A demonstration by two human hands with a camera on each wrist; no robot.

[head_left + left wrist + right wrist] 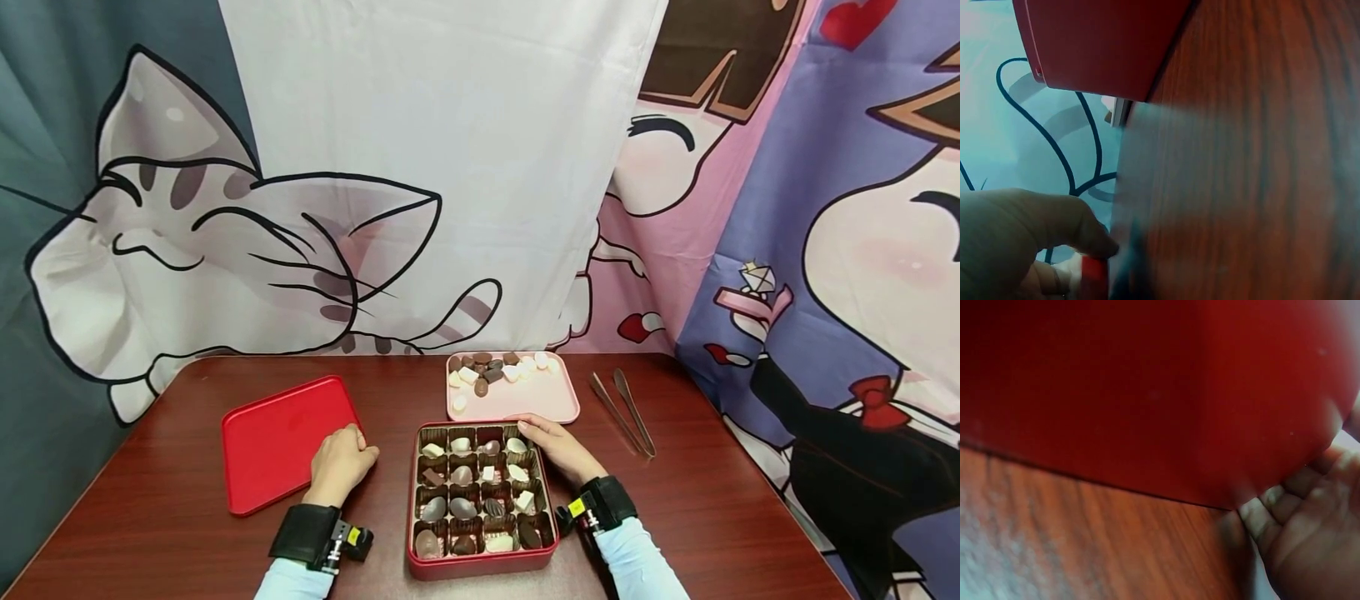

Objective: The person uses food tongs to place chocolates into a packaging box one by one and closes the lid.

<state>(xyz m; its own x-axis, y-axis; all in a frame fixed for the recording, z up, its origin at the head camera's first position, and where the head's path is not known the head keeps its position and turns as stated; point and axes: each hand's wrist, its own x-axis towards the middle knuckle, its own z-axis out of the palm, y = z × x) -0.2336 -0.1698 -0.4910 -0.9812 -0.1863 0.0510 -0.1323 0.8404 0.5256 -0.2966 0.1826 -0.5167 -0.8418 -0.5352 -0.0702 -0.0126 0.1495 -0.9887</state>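
My left hand (341,467) pinches the right edge of a red lid (281,446) lying flat on the table. In the left wrist view, the thumb sits against the lid's red rim (1095,275). To the right, a red box of chocolates (480,571) stands with its top off; a divided insert holds light and dark chocolates (462,508) in its compartments. My right hand (558,446) grips the box's far right corner. In the right wrist view, the fingers (1279,506) bend around that corner against the red side wall (1116,394).
Behind the box lies a pink tray (532,406) with several dark and white chocolates. Metal tongs (626,417) rest on the table right of the tray. The brown table (742,533) ends at a printed cloth backdrop (450,125).
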